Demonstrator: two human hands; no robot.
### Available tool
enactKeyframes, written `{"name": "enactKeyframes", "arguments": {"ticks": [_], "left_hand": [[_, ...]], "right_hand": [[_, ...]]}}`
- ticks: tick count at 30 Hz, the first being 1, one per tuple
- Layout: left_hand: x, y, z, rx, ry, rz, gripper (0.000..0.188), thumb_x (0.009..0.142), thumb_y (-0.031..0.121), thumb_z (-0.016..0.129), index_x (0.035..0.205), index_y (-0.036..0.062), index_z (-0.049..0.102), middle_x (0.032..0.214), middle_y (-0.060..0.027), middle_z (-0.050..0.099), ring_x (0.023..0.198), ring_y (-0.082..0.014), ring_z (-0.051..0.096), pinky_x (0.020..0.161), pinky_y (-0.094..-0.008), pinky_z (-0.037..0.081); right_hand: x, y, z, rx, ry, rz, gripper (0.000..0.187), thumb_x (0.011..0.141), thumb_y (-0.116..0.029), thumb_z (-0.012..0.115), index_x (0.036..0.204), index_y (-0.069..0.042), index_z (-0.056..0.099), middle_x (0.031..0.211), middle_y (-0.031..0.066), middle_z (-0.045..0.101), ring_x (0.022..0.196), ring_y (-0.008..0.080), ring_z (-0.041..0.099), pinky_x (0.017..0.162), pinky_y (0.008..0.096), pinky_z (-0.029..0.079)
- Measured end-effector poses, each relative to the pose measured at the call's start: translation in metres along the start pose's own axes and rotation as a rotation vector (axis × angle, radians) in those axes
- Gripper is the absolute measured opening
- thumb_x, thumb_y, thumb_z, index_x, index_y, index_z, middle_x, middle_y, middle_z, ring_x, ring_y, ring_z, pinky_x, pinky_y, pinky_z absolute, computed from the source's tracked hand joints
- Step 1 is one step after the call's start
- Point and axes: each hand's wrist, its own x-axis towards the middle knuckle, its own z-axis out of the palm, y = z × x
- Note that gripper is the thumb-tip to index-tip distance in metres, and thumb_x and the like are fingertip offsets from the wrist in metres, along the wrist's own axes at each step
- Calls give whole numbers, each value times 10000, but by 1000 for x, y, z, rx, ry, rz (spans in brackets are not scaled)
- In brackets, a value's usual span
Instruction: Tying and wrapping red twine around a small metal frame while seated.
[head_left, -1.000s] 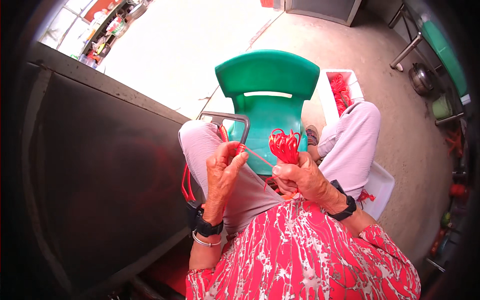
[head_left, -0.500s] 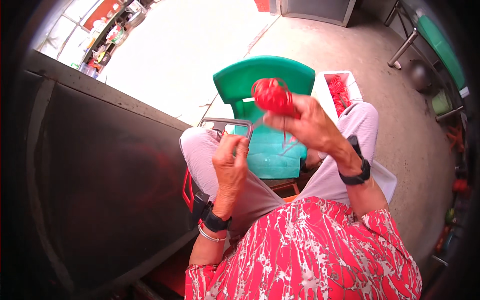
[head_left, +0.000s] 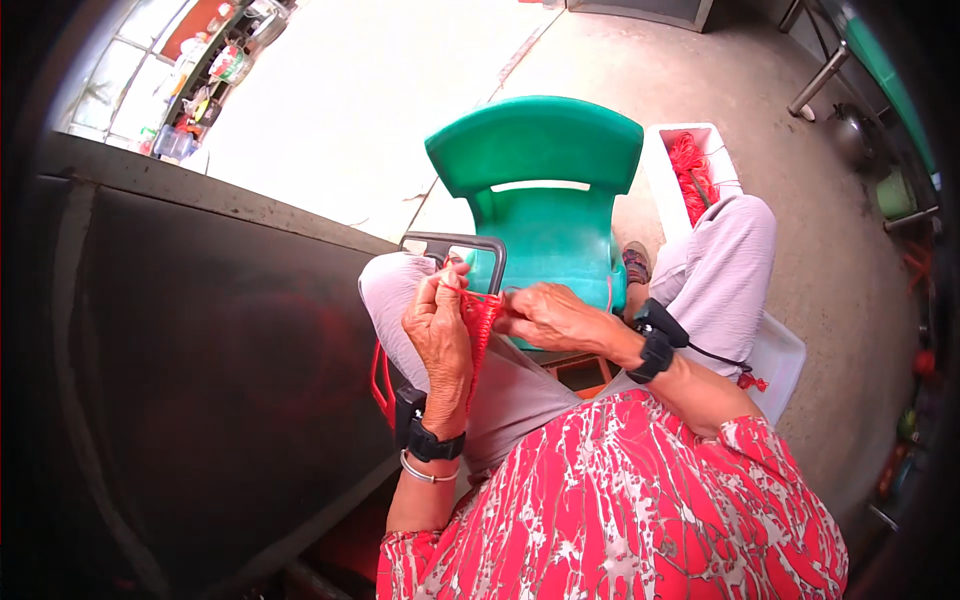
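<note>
My left hand point(head_left: 438, 335) is raised over my left thigh and pinches the upper end of a bundle of red cords point(head_left: 480, 322). My right hand point(head_left: 548, 315) is closed on the same red cords just to the right, so the bundle runs between both hands. A dark rectangular frame point(head_left: 470, 243) rests on my left knee behind the hands. A green plastic chair point(head_left: 545, 190) stands right in front of my knees.
A white tray point(head_left: 665, 165) holding more red cords point(head_left: 690, 175) lies on the concrete floor to the right of the chair. A dark wall point(head_left: 200, 340) runs along my left. A white box point(head_left: 785, 355) sits by my right thigh. Metal legs and pots stand at far right.
My right hand, which held the red bundle high over the chair half a second ago, has dropped back down beside my left hand. The bundle now hangs flat between them.
</note>
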Motion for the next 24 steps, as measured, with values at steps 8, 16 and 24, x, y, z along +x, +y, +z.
{"name": "enactKeyframes", "arguments": {"ticks": [8, 16, 24], "left_hand": [[11, -2, 0, 75, -180, -25, 166, 940, 104, 587, 965, -32, 678, 969, -89, 667, 816, -150, 607, 710, -271, 491], [12, -13, 2, 316, -83, 242, 158, 929, 85, 591, 808, -12, 614, 711, -55, 561, 646, -122, 509, 579, -309, 420], [4, -1, 5, 204, 16, 304, 208, 993, 162, 546, 886, -1, 620, 780, -26, 595, 677, -108, 530, 596, -277, 435]], "right_hand": [[24, 0, 11, 859, 255, -4, 237, 898, -129, 674, 1097, -23, 601, 825, -33, 635, 656, 79, 568, 550, 276, 475], [23, -2, -2, 768, 317, 121, 338, 864, -46, 646, 1180, -46, 526, 909, 20, 629, 696, 74, 579, 572, 238, 488], [27, -11, -33, -19, 555, -341, 287, 794, -205, 710, 1037, -65, 646, 1152, 82, 593, 1125, 260, 543, 986, 422, 411]]}}
